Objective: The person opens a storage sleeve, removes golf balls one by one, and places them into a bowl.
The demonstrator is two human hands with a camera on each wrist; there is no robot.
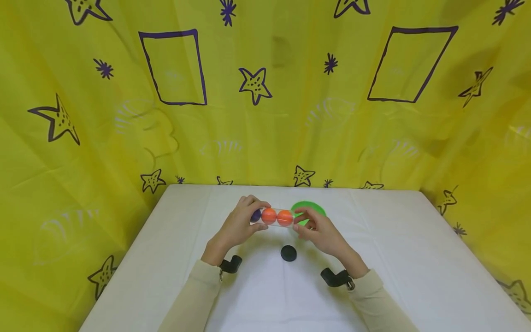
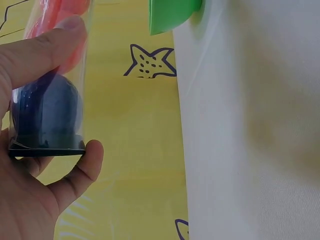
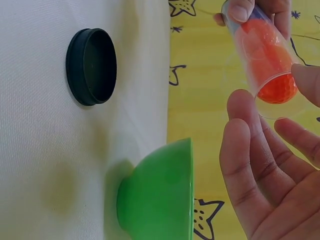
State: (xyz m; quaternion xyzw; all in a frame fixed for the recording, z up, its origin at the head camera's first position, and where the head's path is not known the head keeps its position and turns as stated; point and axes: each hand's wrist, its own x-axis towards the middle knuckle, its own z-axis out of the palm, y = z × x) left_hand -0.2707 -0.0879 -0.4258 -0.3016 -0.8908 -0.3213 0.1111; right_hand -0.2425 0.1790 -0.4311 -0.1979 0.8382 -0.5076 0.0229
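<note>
A clear plastic tube (image 1: 276, 212) lies nearly level above the table in the head view. Inside are a dark blue ball (image 2: 47, 110) at its dark-based end and orange balls (image 1: 285, 217) toward its uncapped mouth. My left hand (image 1: 240, 223) grips the dark-based end, thumb along the side. At the mouth is my right hand (image 1: 321, 233), a digit touching the rim and the other fingers loosely bent, spread below it. A green bowl (image 3: 160, 190) stands behind the right hand, partly hidden by it. On the table nearer me rests a black round cap (image 1: 288, 253), hollow side up.
A white cloth covers the table (image 1: 265, 299). Around its back and sides hangs a yellow curtain (image 1: 265, 138) with printed stars and frames. Black wrist-worn mounts (image 1: 335, 277) sit on both wrists, below the hands.
</note>
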